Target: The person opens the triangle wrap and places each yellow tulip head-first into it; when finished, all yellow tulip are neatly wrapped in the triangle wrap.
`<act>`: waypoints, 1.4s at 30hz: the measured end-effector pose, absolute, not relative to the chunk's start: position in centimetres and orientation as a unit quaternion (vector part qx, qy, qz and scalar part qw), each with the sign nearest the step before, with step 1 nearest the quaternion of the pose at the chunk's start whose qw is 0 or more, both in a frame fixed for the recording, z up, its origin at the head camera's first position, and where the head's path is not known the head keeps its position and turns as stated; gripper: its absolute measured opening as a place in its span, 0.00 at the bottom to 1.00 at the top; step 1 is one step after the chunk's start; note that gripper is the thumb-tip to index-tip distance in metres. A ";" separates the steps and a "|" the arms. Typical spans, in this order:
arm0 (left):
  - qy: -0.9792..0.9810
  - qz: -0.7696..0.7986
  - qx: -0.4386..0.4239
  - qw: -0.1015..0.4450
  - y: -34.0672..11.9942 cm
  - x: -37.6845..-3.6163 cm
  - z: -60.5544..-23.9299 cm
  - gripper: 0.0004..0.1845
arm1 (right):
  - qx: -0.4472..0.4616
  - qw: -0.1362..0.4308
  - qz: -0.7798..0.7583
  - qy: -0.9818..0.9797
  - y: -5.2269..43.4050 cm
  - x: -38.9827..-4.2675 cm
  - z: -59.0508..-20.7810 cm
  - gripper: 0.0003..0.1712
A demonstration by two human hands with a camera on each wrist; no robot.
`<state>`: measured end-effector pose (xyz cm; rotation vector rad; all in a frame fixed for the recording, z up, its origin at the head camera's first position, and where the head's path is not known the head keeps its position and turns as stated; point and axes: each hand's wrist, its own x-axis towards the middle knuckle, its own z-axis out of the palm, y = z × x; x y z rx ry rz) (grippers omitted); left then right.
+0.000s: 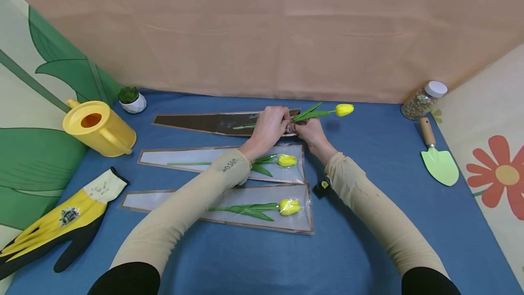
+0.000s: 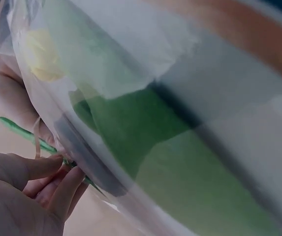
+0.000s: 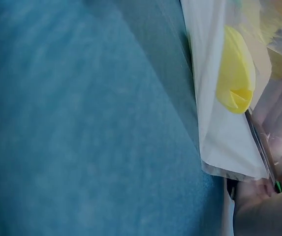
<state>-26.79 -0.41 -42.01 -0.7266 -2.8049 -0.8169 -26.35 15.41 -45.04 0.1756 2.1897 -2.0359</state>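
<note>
A yellow tulip (image 1: 344,109) lies with its stem partly inside a dark, clear-fronted flower sleeve (image 1: 192,123); bloom and leaves stick out past the sleeve's right end. My left hand (image 1: 268,126) pinches the sleeve near its mouth, its fingertips close to the green stem (image 2: 25,133) in the left wrist view. Beside it, my right hand (image 1: 313,134) holds the tulip at the stem just below the leaves. Its fingertips are partly hidden. Nearer me lie two white sleeves, the middle one (image 1: 157,156) and the front one (image 1: 303,224), each with a yellow tulip inside.
On the left are a yellow watering can (image 1: 100,129), a small potted succulent (image 1: 132,100) and a yellow-black glove (image 1: 69,215). A lidded jar (image 1: 421,101) and a green trowel (image 1: 440,163) lie on the right. A small black object (image 1: 321,189) is under my right wrist.
</note>
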 end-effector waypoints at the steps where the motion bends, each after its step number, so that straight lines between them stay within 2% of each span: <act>1: -0.930 -0.271 -0.239 0.064 -0.5 -26.8 -42.0 0.07 | 0.054 0.083 -0.671 0.735 15.5 -26.4 -45.0 0.10; 8: -0.931 -0.282 -0.228 0.052 -0.4 -26.9 -42.0 0.08 | -0.013 0.212 -0.641 0.738 18.6 -26.3 -43.6 0.23; 15: -0.937 -0.282 -0.204 0.024 -0.6 -27.0 -42.5 0.07 | -0.024 0.249 -0.634 0.732 20.3 -25.7 -42.8 0.23; 20: -0.939 -0.284 -0.196 0.007 -0.4 -26.8 -42.7 0.07 | -0.011 0.232 -0.645 0.728 20.9 -24.7 -42.8 0.25; 28: -0.936 -0.286 -0.205 0.012 -0.4 -26.7 -42.9 0.07 | 0.119 0.115 -0.731 0.662 22.5 -21.3 -43.3 0.32; 31: -0.936 -0.287 -0.206 0.010 -0.6 -26.7 -42.9 0.07 | 0.171 0.115 -0.787 0.582 22.8 -20.6 -43.1 0.32; 37: -0.935 -0.289 -0.205 0.006 -0.6 -26.7 -42.8 0.06 | 0.237 0.155 -0.859 0.426 23.0 -20.1 -43.0 0.32; 42: -0.936 -0.290 -0.200 0.001 -0.6 -26.7 -42.8 0.05 | 0.264 0.128 -0.891 0.346 22.6 -20.2 -43.1 0.33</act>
